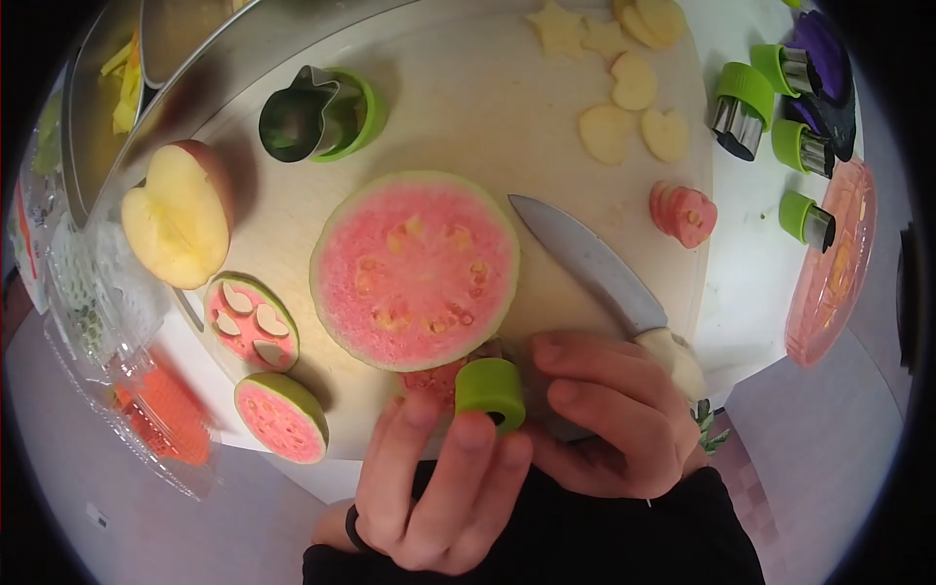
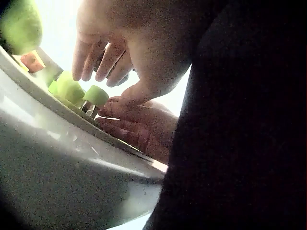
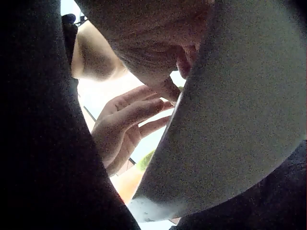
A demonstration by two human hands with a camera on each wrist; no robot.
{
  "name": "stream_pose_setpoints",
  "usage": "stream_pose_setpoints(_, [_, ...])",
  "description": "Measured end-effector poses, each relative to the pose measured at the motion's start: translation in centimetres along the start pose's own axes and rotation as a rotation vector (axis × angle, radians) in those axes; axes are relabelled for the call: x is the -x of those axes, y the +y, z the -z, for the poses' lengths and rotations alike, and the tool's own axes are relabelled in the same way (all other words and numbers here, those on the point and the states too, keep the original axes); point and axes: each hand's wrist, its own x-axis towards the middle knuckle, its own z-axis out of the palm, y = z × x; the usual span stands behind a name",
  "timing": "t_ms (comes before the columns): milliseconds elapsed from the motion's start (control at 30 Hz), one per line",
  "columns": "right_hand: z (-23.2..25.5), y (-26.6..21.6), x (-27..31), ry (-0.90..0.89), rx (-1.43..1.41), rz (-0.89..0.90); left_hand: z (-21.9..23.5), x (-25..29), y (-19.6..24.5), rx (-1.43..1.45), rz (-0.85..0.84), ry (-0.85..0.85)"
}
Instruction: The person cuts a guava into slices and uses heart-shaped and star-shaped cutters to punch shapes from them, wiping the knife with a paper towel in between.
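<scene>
A small cutter with a green cap (image 1: 490, 393) and a metal lower part stands upright near the front edge of the cutting board (image 1: 575, 210). Pink fruit flesh (image 1: 434, 383) shows beside its base, partly under a large pink guava slice (image 1: 414, 273). My left hand (image 1: 439, 487) has its fingers extended, the fingertips right at the cap's near side. From the right, my right hand (image 1: 619, 414) comes close to the cutter, its fingers loosely bent. In the left wrist view, the cap (image 2: 96, 96) sits just beside the right hand's fingertips.
A knife (image 1: 595, 258) lies right of the large slice. Left are a halved apple (image 1: 180, 219), a pierced guava slice (image 1: 252, 322), a guava piece (image 1: 281, 419) and a large cutter (image 1: 322, 112). Cut yellow shapes (image 1: 604, 132), stacked pink shapes (image 1: 684, 214) and small cutters (image 1: 741, 107) lie right.
</scene>
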Motion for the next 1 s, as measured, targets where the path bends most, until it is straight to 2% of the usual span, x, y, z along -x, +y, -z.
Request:
stream_pose_setpoints(33, [0.1, 0.0, -0.1, -0.006, 0.002, -0.001, 0.1, 0.1, 0.2, -0.024, 0.021, -0.056])
stream_pose_setpoints(133, [0.0, 0.0, -0.2, -0.003, 0.005, 0.007, -0.6, 0.6, 1.1, -0.091, 0.118, -0.084])
stream_pose_setpoints(333, [-0.2, 0.1, -0.2, 0.015, 0.02, 0.005, 0.2, 0.4, 1.6, -0.16, 0.145, -0.155])
stream_pose_setpoints(500, [0.0, -0.1, -0.4, 0.011, 0.044, 0.001, -0.5, 0.4, 1.5, -0.151, 0.134, -0.147])
stream_pose_setpoints(800, [-0.1, -0.4, -0.5, 0.009, 0.109, 0.016, 0.2, -0.5, 2.0, -0.083, 0.243, -0.214])
stream_pose_setpoints(900, [-0.6, -0.2, -0.6, 0.013, 0.161, 0.064, 1.2, -0.8, 1.4, -0.021, 0.188, -0.293])
stream_pose_setpoints(1000, [-1.0, -0.1, -0.9, 0.013, 0.216, 0.089, 0.8, -0.6, 0.7, 0.0, 0.152, -0.282])
